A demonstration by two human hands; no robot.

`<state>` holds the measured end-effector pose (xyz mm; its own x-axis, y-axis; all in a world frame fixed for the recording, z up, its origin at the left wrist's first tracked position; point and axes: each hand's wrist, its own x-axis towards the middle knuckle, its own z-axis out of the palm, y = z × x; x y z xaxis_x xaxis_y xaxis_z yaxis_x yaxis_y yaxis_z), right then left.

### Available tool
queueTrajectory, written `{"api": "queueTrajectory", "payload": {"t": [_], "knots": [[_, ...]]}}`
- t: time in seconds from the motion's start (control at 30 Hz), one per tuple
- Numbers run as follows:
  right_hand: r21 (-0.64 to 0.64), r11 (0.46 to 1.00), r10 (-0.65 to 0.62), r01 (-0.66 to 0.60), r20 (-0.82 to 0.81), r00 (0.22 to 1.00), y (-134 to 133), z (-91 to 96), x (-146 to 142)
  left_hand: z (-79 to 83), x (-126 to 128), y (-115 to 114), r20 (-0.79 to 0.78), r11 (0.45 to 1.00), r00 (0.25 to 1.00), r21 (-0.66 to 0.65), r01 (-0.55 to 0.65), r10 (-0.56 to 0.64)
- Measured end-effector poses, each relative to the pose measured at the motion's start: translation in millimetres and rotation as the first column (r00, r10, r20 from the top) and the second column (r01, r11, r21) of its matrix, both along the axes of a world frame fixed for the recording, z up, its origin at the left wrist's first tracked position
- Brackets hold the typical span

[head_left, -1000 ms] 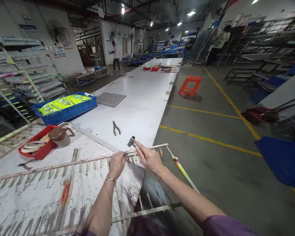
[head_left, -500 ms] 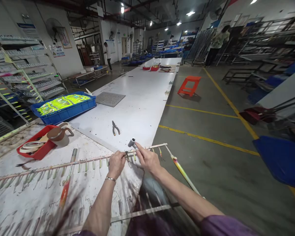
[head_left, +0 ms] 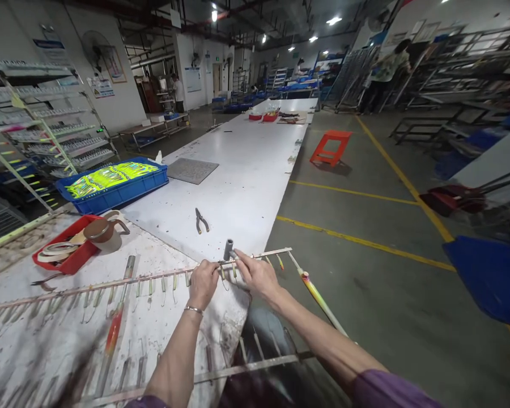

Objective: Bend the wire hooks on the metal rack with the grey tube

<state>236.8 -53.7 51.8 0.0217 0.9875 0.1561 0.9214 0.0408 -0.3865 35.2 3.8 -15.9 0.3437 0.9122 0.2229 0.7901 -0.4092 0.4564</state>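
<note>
A long thin strip (head_left: 161,275) runs across the table corner, with many small pale-green pieces on wire hooks hanging from it. My left hand (head_left: 204,283) is closed on the strip, fingertips pinched at its upper edge. Just right of it, my right hand (head_left: 258,276) grips the handle of a hammer-like metal tool with a tubular head (head_left: 228,248). That head stands almost upright by the strip, close to my left fingertips. A painted rod (head_left: 318,297) supports the strip's right end; another painted rod (head_left: 114,331) passes under its left part.
Pliers (head_left: 202,221) lie on the white table (head_left: 238,170). At left are a red tray (head_left: 63,263), a brown mug (head_left: 104,233) and a blue crate (head_left: 123,190) of bright yellow items. A second strip (head_left: 246,368) is near my body. An orange stool (head_left: 330,148) stands right.
The tool's head has turned from tilted, its open end toward me, to nearly upright. Both hands keep their places on the strip and the tool. The view has shifted slightly.
</note>
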Motion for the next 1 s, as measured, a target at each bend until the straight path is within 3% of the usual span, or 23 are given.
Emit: {"api": "queueTrajectory", "payload": {"t": [0.1,0.27,0.3,0.47,0.63,0.8,0.93,1.0], "knots": [[0.162,0.987,-0.011,0.023,-0.074,0.997,0.4,1.7,1.7,0.5,-0.5,-0.8,-0.001,1.0,1.0,0.002,0.003,-0.003],[-0.057,0.996,0.07,-0.068,0.037,0.997,-3.1,-6.3,1.0,-2.0,0.1,-0.1,0.01,1.0,1.0,-0.001,-0.014,0.014],[-0.054,0.995,0.082,-0.08,0.034,0.996,-4.2,-7.3,1.3,-2.4,0.4,0.1,0.008,1.0,1.0,-0.002,-0.018,0.018],[0.211,0.977,0.054,-0.04,-0.062,0.997,-6.0,-7.7,1.7,-1.7,1.3,-0.2,-0.011,1.0,1.0,0.001,-0.028,0.028],[-0.012,0.999,0.038,-0.037,0.058,0.998,0.9,-7.1,-2.1,-2.2,1.0,-0.7,-0.025,1.0,1.0,0.005,-0.012,0.013],[0.167,0.986,-0.01,0.014,-0.024,1.0,-0.1,-4.4,-3.1,-4.1,0.7,-0.3,-0.027,0.999,1.0,0.032,-0.001,0.002],[-0.041,0.999,0.032,-0.03,0.056,0.998,-3.8,-4.5,-2.6,-4.7,1.3,-0.1,-0.032,1.0,0.999,0.03,-0.008,0.009],[-0.005,0.999,0.037,-0.037,0.013,0.999,-5.3,-3.8,-1.5,-4.6,1.6,-0.2,-0.044,1.0,0.999,0.028,-0.009,0.011]]}}
